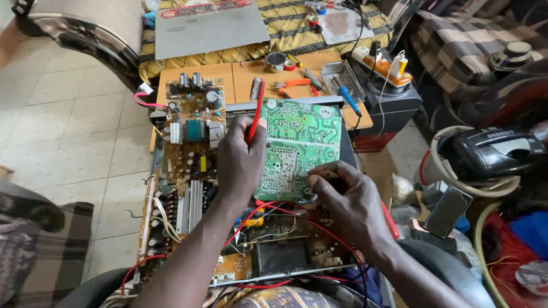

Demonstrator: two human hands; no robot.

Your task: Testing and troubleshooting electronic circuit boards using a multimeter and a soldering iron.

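Note:
My left hand [240, 162] grips a red probe [256, 111] that stands nearly upright at the left edge of a green circuit board [297, 142]. Solder side up, the green board lies tilted over an opened electronics chassis. My right hand [348, 199] rests on the board's lower right corner and pinches a dark probe tip against it; a red piece [390, 221] shows by my right wrist. Red wires [297, 219] run from under the green board toward me. A brown circuit board [191, 134] with capacitors and heat sinks fills the chassis to the left.
A small wooden table [242, 74] behind holds orange-handled pliers [294, 84], a blue-handled tool [347, 98] and a metal tray. A grey flat device [208, 28] lies on a yellow cloth. A power strip [388, 65] sits at right. A black phone [447, 212] lies at right. Tiled floor at left.

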